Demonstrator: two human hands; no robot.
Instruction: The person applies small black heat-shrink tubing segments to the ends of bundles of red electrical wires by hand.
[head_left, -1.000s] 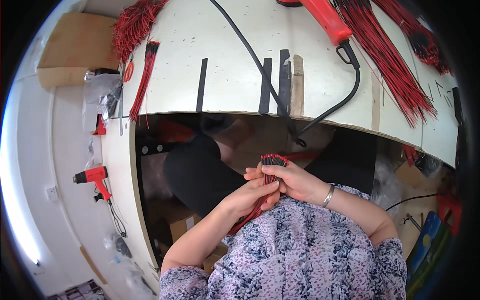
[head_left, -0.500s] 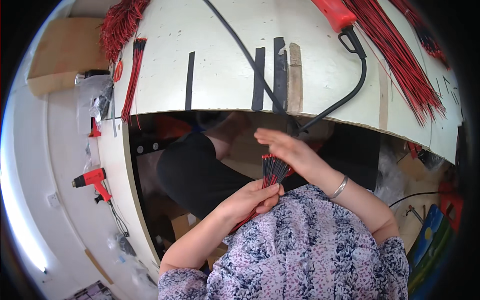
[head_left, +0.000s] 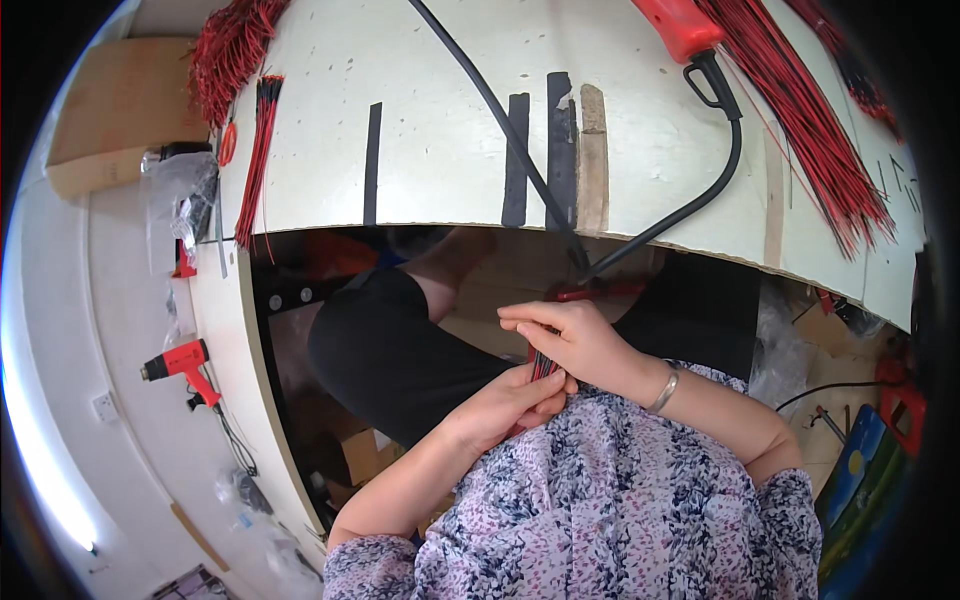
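Note:
My left hand [head_left: 510, 405] is closed round a bundle of thin red and black wires [head_left: 545, 367], held upright in front of my shirt. Over the top of the bundle lies my right hand [head_left: 575, 335], its palm covering the wire ends and its fingers stretched out to the left. Only a short stretch of the wires shows between the two hands. The tips are hidden under the right palm. Both hands are above my lap, just short of the table edge.
The white table [head_left: 440, 150] carries a small wire bundle [head_left: 262, 150], a red wire heap [head_left: 230, 60], a long red wire bundle [head_left: 800, 120] and a red-handled tool [head_left: 680, 30] with a black cable [head_left: 725, 180]. A red heat gun [head_left: 180, 362] hangs at left.
My right hand has come down from beside the bundle onto its top, covering the wire ends that were in sight. The left hand keeps its hold on the wires.

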